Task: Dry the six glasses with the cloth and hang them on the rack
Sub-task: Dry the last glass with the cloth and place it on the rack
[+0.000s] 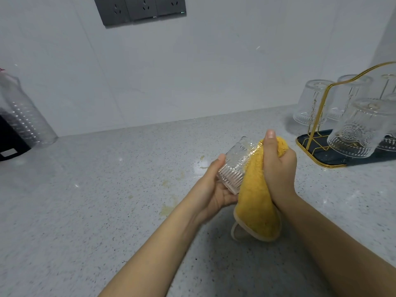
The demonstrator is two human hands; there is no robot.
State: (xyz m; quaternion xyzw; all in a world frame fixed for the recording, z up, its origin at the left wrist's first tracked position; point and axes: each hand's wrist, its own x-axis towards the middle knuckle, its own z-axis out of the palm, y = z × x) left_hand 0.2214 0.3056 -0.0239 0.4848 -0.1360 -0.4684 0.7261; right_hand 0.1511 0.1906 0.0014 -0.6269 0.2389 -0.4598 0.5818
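My left hand holds a clear embossed glass by its ribbed lower part, tilted on its side above the counter. My right hand grips a yellow cloth and presses it against the glass's rim end; part of the cloth shows inside the glass. The rest of the cloth hangs down below both hands. At the right stands a gold wire rack on a dark tray, with several glasses hanging upside down on its pegs.
The speckled grey counter has yellowish stains near the middle. A clear plastic bottle and a black object stand at the far left against the white wall. Grey sockets sit high on the wall.
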